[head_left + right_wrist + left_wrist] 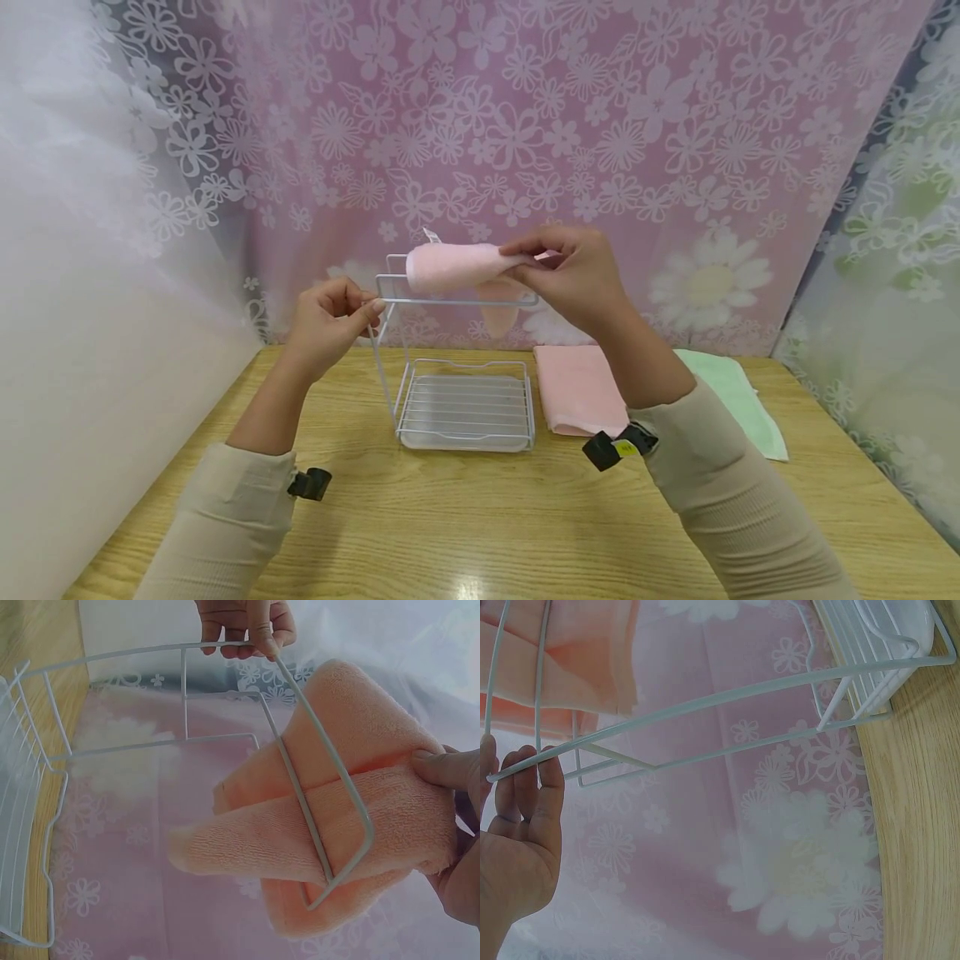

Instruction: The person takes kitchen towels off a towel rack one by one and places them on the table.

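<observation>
A white wire rack (457,302) stands upright on the table, with raised bars above a low wire shelf. My left hand (330,321) pinches its upper left corner between thumb and fingers. Over the upper bars lies a pink towel (450,268), part of it hanging down between and behind them. My right hand (573,271) pinches that towel at its right end. In the right wrist view the towel (352,802) passes around the bars in folds, and the right hand's thumb presses on it. A small white label sticks up at the towel's back edge.
A white tray (465,442) sits under the rack's wire shelf. Right of the rack lie a folded pink towel (577,383) and a pale green towel (727,400), partly behind my right arm. A flowered curtain (480,125) hangs behind the wooden table (420,533).
</observation>
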A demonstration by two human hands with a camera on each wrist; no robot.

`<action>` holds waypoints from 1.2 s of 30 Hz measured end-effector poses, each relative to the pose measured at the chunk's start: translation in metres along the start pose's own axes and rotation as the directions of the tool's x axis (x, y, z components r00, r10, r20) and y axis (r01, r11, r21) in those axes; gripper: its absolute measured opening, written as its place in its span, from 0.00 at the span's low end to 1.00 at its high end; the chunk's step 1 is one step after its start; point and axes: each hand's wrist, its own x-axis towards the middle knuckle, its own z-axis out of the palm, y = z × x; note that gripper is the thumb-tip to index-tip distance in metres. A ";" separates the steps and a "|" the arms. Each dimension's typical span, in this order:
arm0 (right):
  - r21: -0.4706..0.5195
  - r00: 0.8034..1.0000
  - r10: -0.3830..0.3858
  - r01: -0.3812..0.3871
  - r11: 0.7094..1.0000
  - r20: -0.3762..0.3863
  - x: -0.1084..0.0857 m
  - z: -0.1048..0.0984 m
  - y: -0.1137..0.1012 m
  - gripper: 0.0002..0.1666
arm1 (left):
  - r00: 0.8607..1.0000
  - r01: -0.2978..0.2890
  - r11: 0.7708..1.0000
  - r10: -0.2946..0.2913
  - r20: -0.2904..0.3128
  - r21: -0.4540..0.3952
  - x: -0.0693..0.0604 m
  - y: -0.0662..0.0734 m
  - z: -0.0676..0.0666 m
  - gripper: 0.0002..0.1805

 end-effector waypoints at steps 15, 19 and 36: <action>0.060 0.998 -0.054 0.055 0.997 -0.014 -0.013 -0.003 -0.002 0.08 | 1.000 -0.004 1.000 0.004 -0.001 0.009 0.000 0.000 0.001 0.09; 0.097 0.997 -0.078 0.080 0.992 -0.021 -0.016 -0.005 -0.001 0.09 | 1.000 0.001 1.000 -0.001 0.001 0.011 0.000 -0.001 0.001 0.09; 0.156 0.994 -0.107 0.109 0.982 -0.024 -0.029 -0.015 -0.001 0.11 | 1.000 -0.010 1.000 0.010 0.005 0.017 0.000 0.000 0.000 0.09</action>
